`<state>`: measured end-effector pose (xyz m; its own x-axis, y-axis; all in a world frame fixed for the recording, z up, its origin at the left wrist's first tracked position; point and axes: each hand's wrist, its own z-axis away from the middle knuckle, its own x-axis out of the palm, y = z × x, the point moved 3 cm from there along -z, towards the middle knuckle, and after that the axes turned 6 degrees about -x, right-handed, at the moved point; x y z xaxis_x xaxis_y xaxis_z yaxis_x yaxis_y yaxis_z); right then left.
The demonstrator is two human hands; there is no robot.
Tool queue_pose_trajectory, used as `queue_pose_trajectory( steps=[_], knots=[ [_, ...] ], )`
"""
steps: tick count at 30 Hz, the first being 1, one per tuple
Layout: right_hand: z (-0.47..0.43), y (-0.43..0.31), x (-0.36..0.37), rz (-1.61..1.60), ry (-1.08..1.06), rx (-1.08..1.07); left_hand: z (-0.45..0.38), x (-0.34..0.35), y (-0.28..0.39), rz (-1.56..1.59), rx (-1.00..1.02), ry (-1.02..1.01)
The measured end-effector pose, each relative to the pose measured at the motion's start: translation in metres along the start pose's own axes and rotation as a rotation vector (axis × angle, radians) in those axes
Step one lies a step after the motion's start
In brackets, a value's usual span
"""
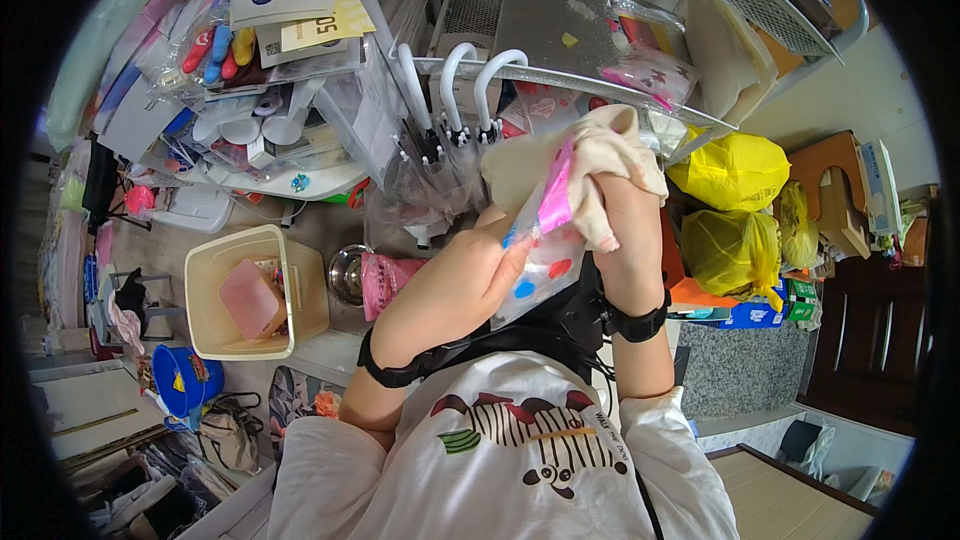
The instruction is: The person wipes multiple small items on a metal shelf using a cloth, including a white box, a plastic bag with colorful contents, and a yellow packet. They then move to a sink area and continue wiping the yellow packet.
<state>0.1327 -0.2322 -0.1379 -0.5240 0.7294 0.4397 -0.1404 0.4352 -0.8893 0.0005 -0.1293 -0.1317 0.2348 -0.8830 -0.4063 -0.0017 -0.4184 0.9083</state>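
My left hand (469, 262) grips the edge of a clear plastic bag (544, 270) printed with red and blue dots, which has a shiny pink strip near its opening. Over my right hand (630, 217) drapes a cream-coloured cloth (619, 146); the fingers are mostly hidden under or behind it. The cloth lies against the bag's top edge, and a pale flat part of it extends to the left above my left hand. Both hands are close together in front of my chest, just below several white curved umbrella handles (457, 67).
A cream bin (307, 300) holding a pink container stands at the left, beside a metal bowl (346, 270) and a pink packet (386, 281). Ahead is a wire-mesh rack (540, 71). Yellow plastic bags (731, 169) are at the right; a cluttered white table (322, 184) is at the upper left.
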Motion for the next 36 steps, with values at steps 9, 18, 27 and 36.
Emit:
queue_pose_trajectory(
  steps=[9, 18, 27, 36],
  knots=[
    [0.004, -0.005, -0.012, -0.198, -0.406, 0.025, 0.002, -0.011, -0.016, 0.147, -0.203, -0.091],
    [-0.002, -0.002, -0.001, 0.334, -0.139, -0.012, -0.009, 0.009, -0.001, -0.175, 0.005, -0.086],
    [0.002, 0.002, -0.019, 0.358, -0.084, 0.023, -0.003, -0.008, -0.003, 0.039, -0.232, 0.179],
    [0.015, 0.008, 0.002, 0.648, -0.169, -0.446, -0.016, 0.008, -0.003, 0.078, 0.039, 0.412]
  ],
)
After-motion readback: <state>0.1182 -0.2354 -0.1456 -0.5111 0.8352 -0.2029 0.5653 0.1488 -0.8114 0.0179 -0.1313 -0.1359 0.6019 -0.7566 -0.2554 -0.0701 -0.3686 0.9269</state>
